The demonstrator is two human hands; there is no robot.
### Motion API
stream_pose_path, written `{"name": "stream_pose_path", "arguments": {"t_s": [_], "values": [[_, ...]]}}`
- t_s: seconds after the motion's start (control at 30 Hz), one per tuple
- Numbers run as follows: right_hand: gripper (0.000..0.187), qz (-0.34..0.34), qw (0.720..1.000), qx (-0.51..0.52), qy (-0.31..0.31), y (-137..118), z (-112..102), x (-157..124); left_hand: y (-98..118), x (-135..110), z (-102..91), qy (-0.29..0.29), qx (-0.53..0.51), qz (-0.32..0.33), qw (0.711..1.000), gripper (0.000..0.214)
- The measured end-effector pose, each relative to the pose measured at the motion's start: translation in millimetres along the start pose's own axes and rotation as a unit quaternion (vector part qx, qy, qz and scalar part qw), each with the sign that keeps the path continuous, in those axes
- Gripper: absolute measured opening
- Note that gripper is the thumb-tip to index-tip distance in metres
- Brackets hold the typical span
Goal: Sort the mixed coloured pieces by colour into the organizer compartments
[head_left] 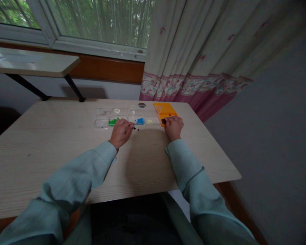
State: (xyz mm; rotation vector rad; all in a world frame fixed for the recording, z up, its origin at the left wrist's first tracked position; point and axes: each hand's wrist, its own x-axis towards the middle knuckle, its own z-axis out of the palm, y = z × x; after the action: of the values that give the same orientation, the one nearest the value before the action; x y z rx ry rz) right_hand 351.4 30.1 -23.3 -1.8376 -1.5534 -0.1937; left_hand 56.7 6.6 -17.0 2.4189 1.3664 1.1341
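My left hand (121,132) is closed in a pinch over the table, in front of the clear plastic boxes. Whatever its fingertips hold is too small to make out. Beside them lie a few small dark pieces (138,129). My right hand (173,127) is at the orange box (165,109), its fingers closed at a little heap of dark pieces (163,121) inside. I cannot tell what is in those fingers. Between my hands, clear compartments hold small blue pieces (140,121) and pale yellow pieces (149,122). Green pieces (114,121) are partly behind my left hand.
The wooden table (66,143) has a rounded right corner. A raised shelf (35,63) on black legs stands at the back left. Behind the table are a window (102,23) and a long curtain (183,51). A round dark hole (142,105) is near the back edge.
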Motion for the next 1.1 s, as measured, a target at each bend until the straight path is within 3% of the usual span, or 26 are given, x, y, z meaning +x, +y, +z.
{"name": "stream_pose_path", "arguments": {"t_s": [0.17, 0.53, 0.87, 1.1], "values": [[0.036, -0.014, 1.000, 0.008, 0.021, -5, -2, -2, 0, -1, 0.8, -0.020, 0.018, 0.006, 1.000, 0.025], [0.031, -0.088, 0.996, 0.030, -0.004, -29, 0, -13, 8, -3, 1.0, -0.098, 0.100, 0.067, 0.988, 0.028], [0.033, -0.092, 0.995, 0.048, -0.009, -29, 0, -13, 8, -3, 0.0, -0.099, 0.089, 0.072, 0.988, 0.011], [0.030, -0.112, 0.993, 0.037, 0.002, -37, -6, -15, 2, -2, 3.4, -0.078, 0.061, 0.052, 0.994, 0.011]]}}
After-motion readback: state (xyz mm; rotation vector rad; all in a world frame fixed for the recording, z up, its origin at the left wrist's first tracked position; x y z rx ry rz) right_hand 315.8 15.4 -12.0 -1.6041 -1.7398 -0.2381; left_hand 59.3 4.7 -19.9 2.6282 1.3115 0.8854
